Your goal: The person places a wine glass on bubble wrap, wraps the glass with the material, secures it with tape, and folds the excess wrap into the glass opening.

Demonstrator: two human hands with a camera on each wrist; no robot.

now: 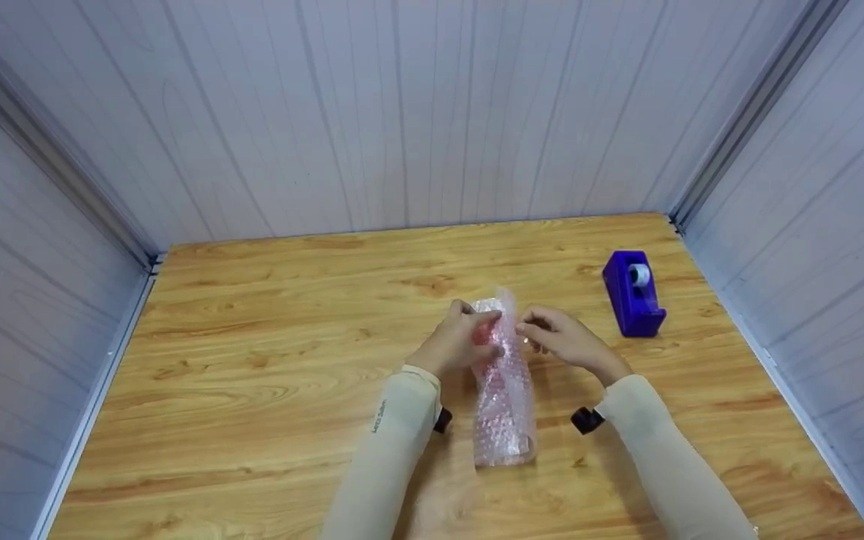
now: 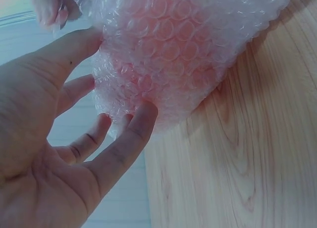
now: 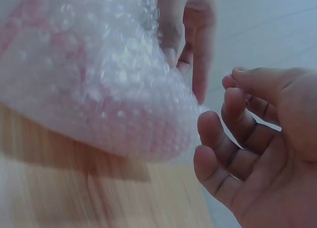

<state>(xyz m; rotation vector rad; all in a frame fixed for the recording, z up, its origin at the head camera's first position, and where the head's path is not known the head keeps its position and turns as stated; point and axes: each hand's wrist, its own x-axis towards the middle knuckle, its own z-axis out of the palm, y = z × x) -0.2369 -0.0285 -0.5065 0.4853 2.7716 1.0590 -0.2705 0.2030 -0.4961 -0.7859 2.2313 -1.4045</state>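
Observation:
A long bundle of clear bubble wrap [image 1: 505, 420] lies lengthwise on the table, with something pink showing through it. My left hand [image 1: 453, 341] holds the bundle near its far end, thumb and fingers spread round it in the left wrist view. Just right of that end, my right hand [image 1: 567, 341] pinches a small, clear piece, apparently tape [image 3: 234, 80], between thumb and forefinger. Its other fingers are loosely bent, apart from the wrap in the right wrist view. What the pink thing is cannot be made out through the bubbles.
A blue tape dispenser [image 1: 634, 300] with a white-cored roll stands on the wood-grain table [image 1: 267, 375] to the right, beyond my right hand. Pale panelled walls [image 1: 432, 112] close in the back and both sides.

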